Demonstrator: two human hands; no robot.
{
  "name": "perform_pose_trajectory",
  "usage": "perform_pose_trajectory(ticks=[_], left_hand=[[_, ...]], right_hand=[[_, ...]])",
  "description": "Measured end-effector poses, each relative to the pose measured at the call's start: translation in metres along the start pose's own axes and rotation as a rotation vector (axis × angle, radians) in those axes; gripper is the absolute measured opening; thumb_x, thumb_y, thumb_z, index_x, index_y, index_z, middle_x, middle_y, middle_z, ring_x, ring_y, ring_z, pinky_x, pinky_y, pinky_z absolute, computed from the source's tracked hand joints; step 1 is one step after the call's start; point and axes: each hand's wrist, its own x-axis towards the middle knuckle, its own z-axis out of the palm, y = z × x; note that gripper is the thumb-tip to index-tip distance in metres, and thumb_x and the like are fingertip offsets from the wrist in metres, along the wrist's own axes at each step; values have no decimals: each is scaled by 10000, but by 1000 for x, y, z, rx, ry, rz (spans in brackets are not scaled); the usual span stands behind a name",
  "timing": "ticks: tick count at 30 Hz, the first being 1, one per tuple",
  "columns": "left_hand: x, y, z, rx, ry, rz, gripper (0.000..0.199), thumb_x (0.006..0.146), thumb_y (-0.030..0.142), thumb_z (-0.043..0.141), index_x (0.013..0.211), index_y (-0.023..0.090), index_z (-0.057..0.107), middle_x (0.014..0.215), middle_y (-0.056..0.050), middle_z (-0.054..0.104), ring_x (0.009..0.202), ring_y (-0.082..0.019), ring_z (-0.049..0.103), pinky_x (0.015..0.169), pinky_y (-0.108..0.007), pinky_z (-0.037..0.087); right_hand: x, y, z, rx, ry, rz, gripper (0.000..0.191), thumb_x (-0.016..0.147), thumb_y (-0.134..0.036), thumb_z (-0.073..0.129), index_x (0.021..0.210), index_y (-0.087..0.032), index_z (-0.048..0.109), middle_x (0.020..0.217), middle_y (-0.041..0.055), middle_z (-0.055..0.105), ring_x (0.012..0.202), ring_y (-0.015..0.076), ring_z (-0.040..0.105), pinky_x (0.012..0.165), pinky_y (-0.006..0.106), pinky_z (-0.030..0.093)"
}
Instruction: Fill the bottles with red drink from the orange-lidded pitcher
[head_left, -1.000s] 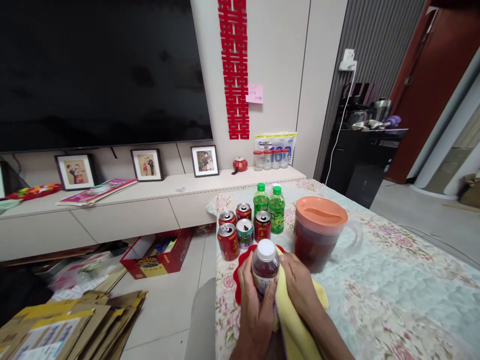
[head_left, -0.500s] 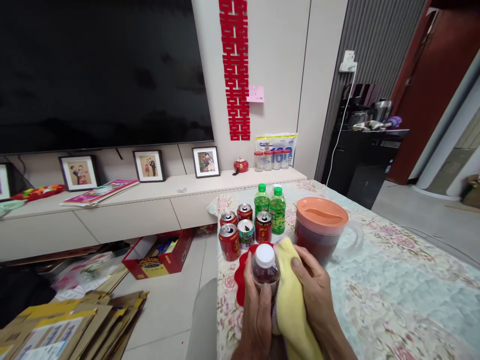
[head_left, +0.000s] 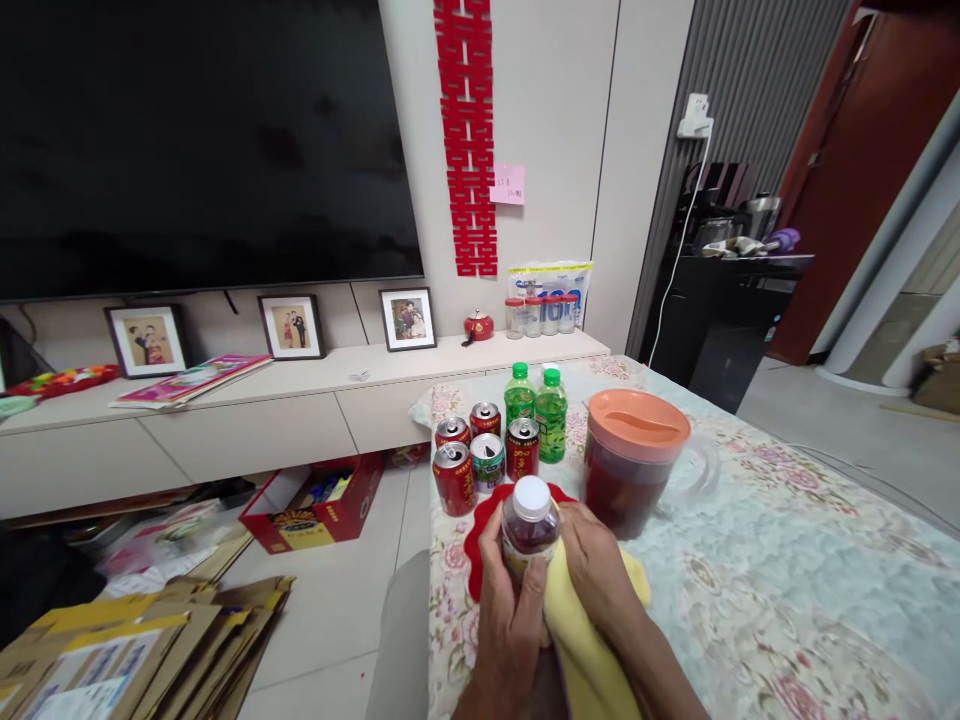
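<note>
Upright in my left hand [head_left: 508, 610] is a clear bottle [head_left: 529, 530] of dark liquid with a white cap, its fingers wrapped round the side. My right hand [head_left: 596, 560] is closed on a yellow cloth [head_left: 581, 640] and presses it against the bottle's right side. The cloth hangs down below, and one end sticks out past the right hand. Beneath the bottle lies a red scalloped mat [head_left: 474, 550], partly hidden by the hands. The pitcher [head_left: 630, 480] with an orange lid stands just beyond the right hand.
Several opened cans [head_left: 455, 480] and green bottles [head_left: 552, 420] stand behind the mat on the flowered tablecloth [head_left: 750, 560]. A low cabinet [head_left: 247, 430] bears picture frames and jars. On the floor are a red box [head_left: 322, 520] and flattened cardboard [head_left: 187, 650].
My right hand has moved left and wrapped the cloth closer to the bottle; the cloth's upper end no longer stands up beside the cap. The view has shifted slightly.
</note>
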Motion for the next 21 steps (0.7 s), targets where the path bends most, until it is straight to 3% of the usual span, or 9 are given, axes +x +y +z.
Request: perform_pose_trajectory(ticks=[3,5,9,13,17,21], left_hand=[[2,-3,1,-17,9,31,654,942,531,553,1475,211,349,1545,-169,458,1442,-317,443,1185,-476,362],[3,-5,1,-19,-8,42,654,951,507,549,1484,204,322,1555,-178,435,1442,-311,440,1188,-475,357],[4,-8,0,85,6,53,703,948,451,562,1537,213,261,1622,-171,324,1510,-317,325,1232,-500,290],[6,-8,0,181,12,86,718,925,415,582,1551,232,282,1642,-153,283,1536,-331,264,1238,-521,289],[8,-8,2,184,49,91,669,898,330,619,1514,261,366,1611,-131,354,1514,-315,322,1228,-508,326],[7,-11,3,117,29,77,702,883,292,646,1515,275,342,1619,-120,347,1506,-292,348,1235,-487,322]], right_hand=[[-1,3,0,-28,18,11,289,921,-351,540,756,-198,722,844,117,668,857,269,589,848,427,497],[-2,0,-1,-9,24,16,278,924,-343,540,841,-190,757,868,121,667,889,276,594,872,444,494],[-6,-12,-13,124,25,12,352,994,-388,488,1167,-201,731,1138,109,687,1071,242,643,945,377,514],[-15,-25,-23,317,127,-48,326,993,-392,540,1207,-222,717,1303,97,630,1191,238,612,976,332,511],[-17,-28,-17,172,133,-213,379,1005,-361,509,1318,-225,672,1357,103,600,1282,242,540,1073,373,443],[-12,-22,-9,44,104,-141,461,1032,-386,414,1390,-173,612,1380,133,588,1304,252,514,1108,423,402]])
